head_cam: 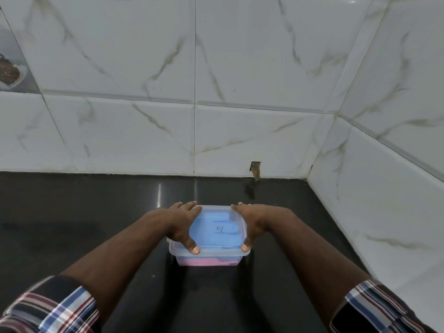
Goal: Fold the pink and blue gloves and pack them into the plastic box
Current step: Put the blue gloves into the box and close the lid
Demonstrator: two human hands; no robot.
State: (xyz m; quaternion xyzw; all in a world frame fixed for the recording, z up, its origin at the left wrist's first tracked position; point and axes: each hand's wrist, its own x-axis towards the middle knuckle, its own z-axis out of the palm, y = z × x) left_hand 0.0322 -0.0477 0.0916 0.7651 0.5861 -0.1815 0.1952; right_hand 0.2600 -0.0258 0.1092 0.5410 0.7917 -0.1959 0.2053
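1. Now your left hand [183, 224] is gripping the left side of the plastic box [208, 255]: the fingers are reaching over the far corner, and the thumb is pressing down on the near left edge of the lid [213, 246].
2. Your right hand [249, 224] is mirroring it on the right side, fingers at the far corner, thumb bearing on the near right edge. Both hands are spanning the box, holding nothing else.
3. You appear to be pressing the lid shut, so keep pushing evenly with both thumbs; working round the rim corner by corner should seat the lid all the way. Whether it is fully seated cannot be told from this view.
4. Inside, the blue gloves [216, 230] are lying folded on top, showing through the clear lid, while the pink gloves [204, 261] are sitting beneath them at the bottom of the box. Both pairs are looking packed, so the task seems nearly finished.
5. Be watching for glove material caught under the rim, since that could be stopping the lid from closing.
6. Beneath it all, the box is resting on the dark worktop [72, 224], well apart from the tiled wall [192, 128] behind it.
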